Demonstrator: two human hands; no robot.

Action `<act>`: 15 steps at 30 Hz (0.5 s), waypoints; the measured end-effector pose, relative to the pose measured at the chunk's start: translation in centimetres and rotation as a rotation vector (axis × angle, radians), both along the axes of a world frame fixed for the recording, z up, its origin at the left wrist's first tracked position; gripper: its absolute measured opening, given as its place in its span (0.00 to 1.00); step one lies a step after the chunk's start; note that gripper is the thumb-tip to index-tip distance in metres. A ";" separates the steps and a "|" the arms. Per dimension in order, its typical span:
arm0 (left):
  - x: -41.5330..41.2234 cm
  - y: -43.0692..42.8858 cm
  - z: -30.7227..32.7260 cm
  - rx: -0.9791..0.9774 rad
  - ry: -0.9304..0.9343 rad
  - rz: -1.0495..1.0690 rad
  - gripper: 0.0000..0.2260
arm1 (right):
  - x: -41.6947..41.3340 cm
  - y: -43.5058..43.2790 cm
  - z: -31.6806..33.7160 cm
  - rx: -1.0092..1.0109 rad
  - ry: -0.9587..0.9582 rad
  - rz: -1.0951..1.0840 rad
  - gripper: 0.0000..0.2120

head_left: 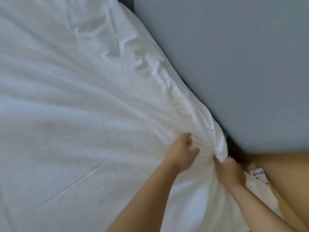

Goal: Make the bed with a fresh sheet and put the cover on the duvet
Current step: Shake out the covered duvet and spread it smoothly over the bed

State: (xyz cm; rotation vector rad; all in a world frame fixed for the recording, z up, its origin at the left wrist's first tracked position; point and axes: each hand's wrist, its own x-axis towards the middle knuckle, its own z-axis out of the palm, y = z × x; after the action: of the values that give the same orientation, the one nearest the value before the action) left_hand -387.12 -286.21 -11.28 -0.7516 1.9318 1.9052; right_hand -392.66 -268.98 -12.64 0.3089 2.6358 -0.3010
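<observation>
White wrinkled fabric sheet (70,114): spread across the bed, filling the left and centre of the head view. Its right edge runs diagonally against a flat grey-blue panel (234,64), with a narrow dark gap between the two near the lower end. Long creases fan across the sheet and converge on the near corner, where the fabric is bunched into a tight gather. Left hand (182,154): on top of the sheet just left of the gather, thumb up, fingers curled into the cloth and gripping a fold of it. Right hand (229,171): at the corner itself, just beside the left hand, fingers closed round the bunched end of the sheet, a white tip of which stands up above the knuckles. Both forearms are bare and enter from the bottom edge, lying over the sheet. Smooth tan floor (284,173): visible at lower right, below the panel. White wrapper-like piece with small purple marks (258,174): on the floor just right of the right hand; print blurred, not readable. Frame is soft overall; fine weave not resolvable.
</observation>
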 end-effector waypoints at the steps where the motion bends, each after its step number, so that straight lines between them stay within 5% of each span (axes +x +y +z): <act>1: 1.6 -0.4 -0.5 -0.106 0.048 -0.077 0.25 | 0.2 -0.7 -0.2 0.019 -0.001 -0.019 0.17; 5: 5.2 -1.9 -1.0 -0.351 0.150 -0.200 0.25 | -1.2 -2.4 2.0 0.125 0.079 0.052 0.22; 11: 6.8 -1.7 -0.1 -0.565 0.160 -0.379 0.26 | -0.5 -7.2 2.7 -0.150 0.405 0.421 0.35; 15: 11.6 -0.3 0.1 -0.713 0.212 -0.484 0.27 | 3.2 -5.9 0.2 0.058 0.206 0.448 0.30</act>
State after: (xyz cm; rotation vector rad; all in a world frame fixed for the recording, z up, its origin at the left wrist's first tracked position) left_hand -375.50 -286.53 -11.18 -0.1937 2.6542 1.0342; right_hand -389.46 -274.91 -12.46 -0.3114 2.8225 -0.1104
